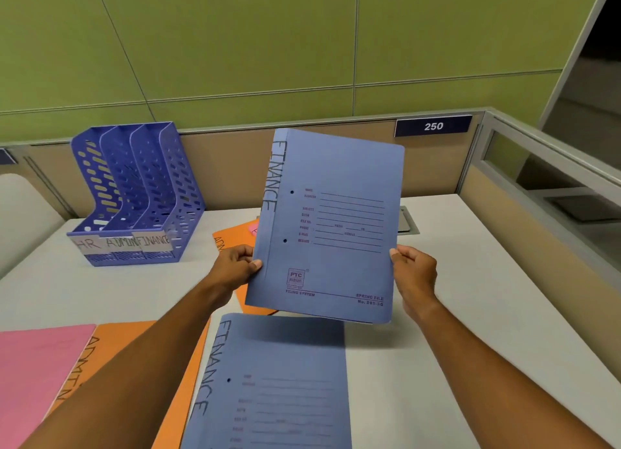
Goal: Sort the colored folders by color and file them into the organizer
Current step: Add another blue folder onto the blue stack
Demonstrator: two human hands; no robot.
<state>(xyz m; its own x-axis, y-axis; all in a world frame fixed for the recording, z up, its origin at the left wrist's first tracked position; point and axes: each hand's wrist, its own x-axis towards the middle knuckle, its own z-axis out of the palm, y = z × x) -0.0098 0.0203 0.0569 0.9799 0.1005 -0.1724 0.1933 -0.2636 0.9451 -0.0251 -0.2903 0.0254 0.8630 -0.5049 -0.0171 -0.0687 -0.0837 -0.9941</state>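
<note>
Here, both hands are holding up a blue folder (331, 227) above the bench (470, 314), its front cover facing the camera and "FINANCE" handwritten along its spine edge. The left hand (235, 269) is gripping the folder's lower left edge, the thumb lying on the front and the other fingers curled behind it. The right hand (415, 274) is pinching the lower right edge, fingers closed around it from the side. The folder is tilting slightly, its top leaning to the right.

Below it, a second blue folder (279, 388), also marked "FINANCE", is lying flat on the bench near the person. Partly under that one, an orange folder (174, 364) marked "ADMIN" is lying beside a pink folder (37, 374) at the lower left. Another orange folder (235, 238) is showing behind the raised blue one, mostly hidden by it.

At the back left of the bench, a blue perforated organizer (134, 193) is standing with three slots labelled "HR", "ADMIN" and "FINANCE". All three slots are looking empty.
</note>
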